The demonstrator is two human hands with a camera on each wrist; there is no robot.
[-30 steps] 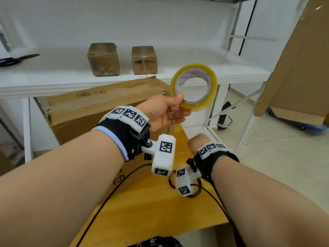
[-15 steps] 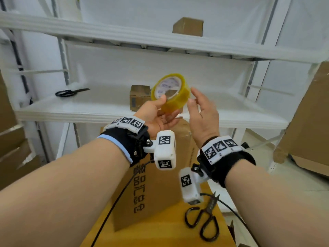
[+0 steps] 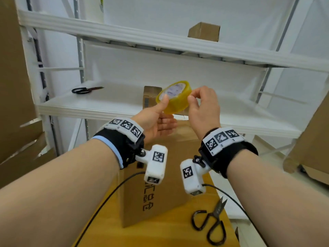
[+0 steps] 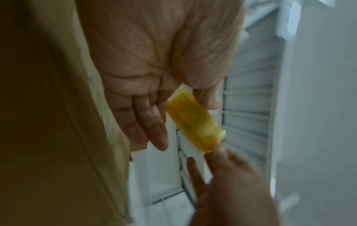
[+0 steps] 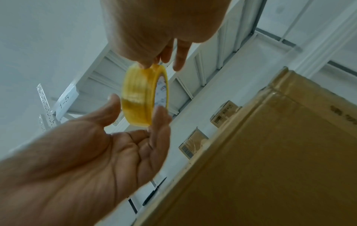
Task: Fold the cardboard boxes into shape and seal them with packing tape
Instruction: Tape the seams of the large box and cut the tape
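Fingers of the left hand (image 3: 156,122) lie nearly straight under a yellow roll of packing tape (image 3: 175,98), with the thumb pressed up against the roll's near rim, so the roll is pinched between thumb and fingertips. Fingers of the right hand (image 3: 203,107) are curled, the thumb and forefinger pinching at the roll's right edge; the right wrist view shows them touching the top of the roll's band (image 5: 142,97), while the other fingers hang loose just beside it. Whether they have caught the tape's loose end cannot be told.

Below the fingers stands a big cardboard box (image 3: 156,184) on the wooden tabletop (image 3: 105,221), with dark printed characters down its near face, too skewed to read. Right of that box, under the right wrist, lie black scissors (image 3: 210,223). A second pair of scissors (image 3: 85,90) rests on the white shelf (image 3: 99,104) left of the fingers. Behind the roll sits a small box (image 3: 150,98) on that shelf, and one more small box (image 3: 204,32) stands on the shelf above. The right wrist view shows two small boxes side by side, each with a barcode label, and a shelf tag reading "1-5" (image 5: 64,101).
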